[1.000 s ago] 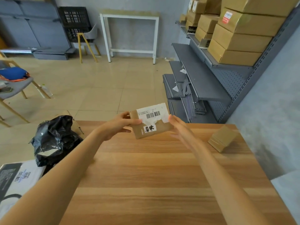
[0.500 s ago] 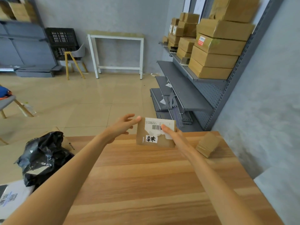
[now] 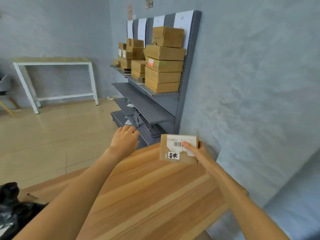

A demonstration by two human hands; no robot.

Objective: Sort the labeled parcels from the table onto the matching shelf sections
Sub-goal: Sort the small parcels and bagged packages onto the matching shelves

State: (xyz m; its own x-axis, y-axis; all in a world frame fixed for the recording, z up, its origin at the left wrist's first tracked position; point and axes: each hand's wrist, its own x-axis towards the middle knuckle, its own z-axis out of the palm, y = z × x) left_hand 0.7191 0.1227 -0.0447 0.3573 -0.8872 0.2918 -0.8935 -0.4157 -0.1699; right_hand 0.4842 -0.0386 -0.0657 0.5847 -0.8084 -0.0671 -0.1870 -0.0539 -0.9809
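My right hand (image 3: pixel 197 151) holds a small brown parcel (image 3: pixel 173 149) upright over the far edge of the wooden table (image 3: pixel 155 196). The parcel carries a white barcode label and a small sticker with black characters. My left hand (image 3: pixel 125 138) hovers to its left beyond the table's edge, apart from the parcel, fingers curled loosely and holding nothing. Ahead stands a grey metal shelf unit (image 3: pixel 149 106) against the wall. Its upper shelf bears stacked cardboard boxes (image 3: pixel 163 66), with white paper signs (image 3: pixel 181 21) on the back panel above them.
A white-framed side table (image 3: pixel 55 80) stands against the back wall on the tiled floor. A black plastic bag (image 3: pixel 10 208) lies at the lower left beside the table. The shelf's lower boards hold only loose grey parts and paper scraps (image 3: pixel 136 116).
My left hand has let go of the parcel and moved left; my right hand alone now holds it. The view has swung right toward the shelf, and the second parcel on the table is out of sight.
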